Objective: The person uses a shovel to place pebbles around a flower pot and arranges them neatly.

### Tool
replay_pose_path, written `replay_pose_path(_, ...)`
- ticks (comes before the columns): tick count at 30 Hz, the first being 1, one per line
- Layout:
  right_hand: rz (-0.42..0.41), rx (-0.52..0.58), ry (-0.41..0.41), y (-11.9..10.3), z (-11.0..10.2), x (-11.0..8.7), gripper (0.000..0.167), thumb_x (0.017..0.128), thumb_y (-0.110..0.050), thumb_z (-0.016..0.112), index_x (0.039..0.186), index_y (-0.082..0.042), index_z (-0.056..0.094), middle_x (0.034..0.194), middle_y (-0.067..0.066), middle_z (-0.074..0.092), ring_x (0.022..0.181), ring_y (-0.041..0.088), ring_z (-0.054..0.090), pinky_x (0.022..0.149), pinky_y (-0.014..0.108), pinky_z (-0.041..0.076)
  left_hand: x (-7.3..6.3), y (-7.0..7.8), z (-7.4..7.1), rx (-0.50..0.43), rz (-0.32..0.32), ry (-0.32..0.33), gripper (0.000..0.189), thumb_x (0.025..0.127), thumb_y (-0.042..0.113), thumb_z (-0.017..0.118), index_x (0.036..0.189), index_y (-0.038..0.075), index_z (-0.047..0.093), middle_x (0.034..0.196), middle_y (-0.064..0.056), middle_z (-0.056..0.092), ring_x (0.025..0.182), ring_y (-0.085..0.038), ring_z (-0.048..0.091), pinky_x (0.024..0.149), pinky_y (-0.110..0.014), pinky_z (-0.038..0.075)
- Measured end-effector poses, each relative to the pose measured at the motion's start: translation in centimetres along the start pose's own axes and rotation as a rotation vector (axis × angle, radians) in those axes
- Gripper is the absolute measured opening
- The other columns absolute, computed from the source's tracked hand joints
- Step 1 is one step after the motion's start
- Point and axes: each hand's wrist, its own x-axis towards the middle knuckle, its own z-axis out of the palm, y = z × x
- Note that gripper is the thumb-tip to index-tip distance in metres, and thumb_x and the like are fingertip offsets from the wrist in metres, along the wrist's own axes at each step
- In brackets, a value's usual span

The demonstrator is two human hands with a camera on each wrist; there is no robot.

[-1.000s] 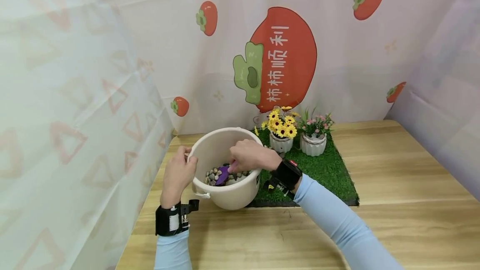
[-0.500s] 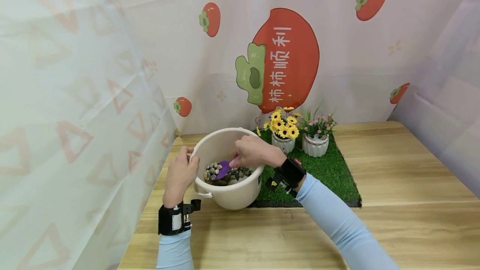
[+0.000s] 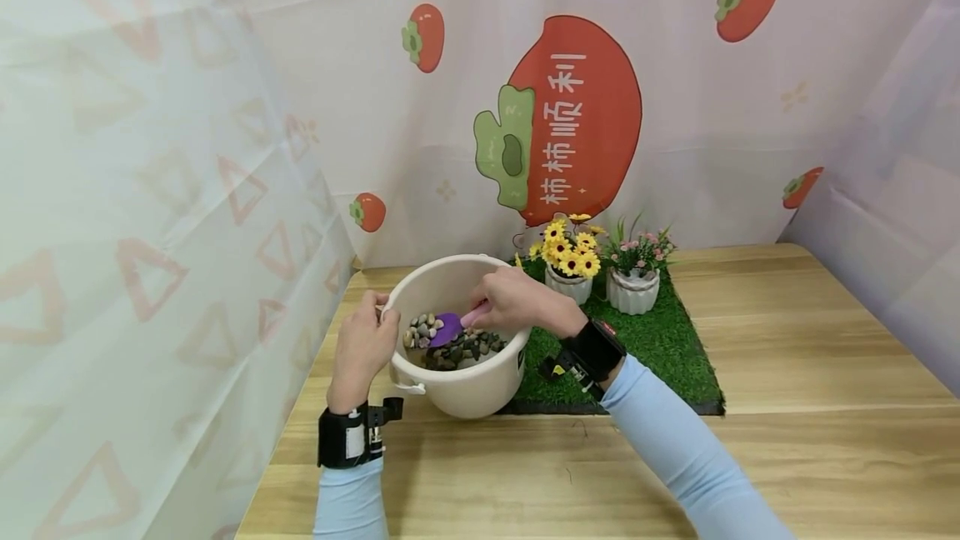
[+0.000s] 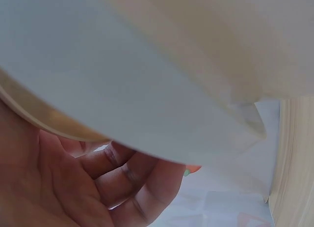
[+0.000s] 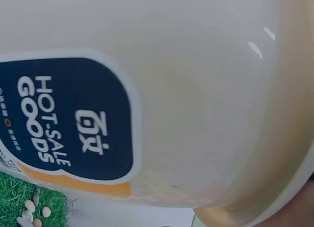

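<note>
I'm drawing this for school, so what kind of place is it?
Probably an indoor corner set up on purpose: printed cloth hangs behind a wooden table, and two flower pots stand on a mat of fake grass.

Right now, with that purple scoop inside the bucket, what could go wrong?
Pale stones are heaped at the purple scoop, so some might roll off. The right hand is close to the bucket rim and could bump it. The yellow flowers stand just beside the bucket, so a wide swing might knock them over.
</note>
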Motion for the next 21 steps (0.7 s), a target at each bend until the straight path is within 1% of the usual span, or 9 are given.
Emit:
replay_pose_path(7,-0.019,0.003,0.051,0.1,0.2,-0.4,0.015,0.088,-0.034,0.071,0.088,-0.02,0.076,0.08,-0.008,0.072,0.069,0.003,0.06,0.068,0.023,0.047,0.0,0.0,-0.1,-0.006,-0.004,-0.014,0.043,0.095,0.027,0.042,0.129,0.005,0.054,0.098,-0.015,0.067,0.086,-0.029,0.063,0.067,-0.034,0.048)
replay_pose_path(10,-0.018,0.001,0.08,0.1,0.3,-0.6,0.014,0.088,-0.035,0.072,0.086,-0.021,0.076,0.077,-0.01,0.071,0.066,0.002,0.057,0.066,0.022,0.044,0.0,0.0,-0.1,-0.009,0.006,-0.01,0.042,0.094,0.025,0.042,0.128,0.004,0.054,0.098,-0.016,0.067,0.086,-0.03,0.064,0.068,-0.036,0.05)
replay_pose_path(13,-0.011,0.001,0.11,0.1,0.3,-0.8,0.014,0.088,-0.035,0.072,0.085,-0.022,0.075,0.074,-0.01,0.069,0.064,0.001,0.055,0.064,0.021,0.042,0.0,0.0,0.0,-0.011,0.009,-0.004,0.04,0.094,0.024,0.043,0.127,0.004,0.055,0.097,-0.016,0.067,0.085,-0.03,0.064,0.067,-0.036,0.05)
replay_pose_path(16,-0.006,0.013,0.136,0.1,0.3,-1.0,0.014,0.087,-0.035,0.073,0.087,-0.021,0.075,0.075,-0.01,0.07,0.065,0.001,0.056,0.064,0.021,0.043,0.1,0.0,0.0,-0.011,0.006,-0.002,0.039,0.095,0.025,0.043,0.127,0.004,0.055,0.094,-0.015,0.066,0.081,-0.029,0.063,0.064,-0.033,0.048)
replay_pose_path(21,-0.01,0.052,0.147,0.2,0.3,-1.2,0.017,0.087,-0.036,0.073,0.092,-0.02,0.076,0.077,-0.009,0.07,0.066,0.0,0.057,0.065,0.02,0.045,0.0,0.0,0.0,-0.018,-0.005,-0.004,0.038,0.096,0.026,0.043,0.126,0.005,0.055,0.089,-0.014,0.064,0.075,-0.027,0.06,0.06,-0.03,0.044)
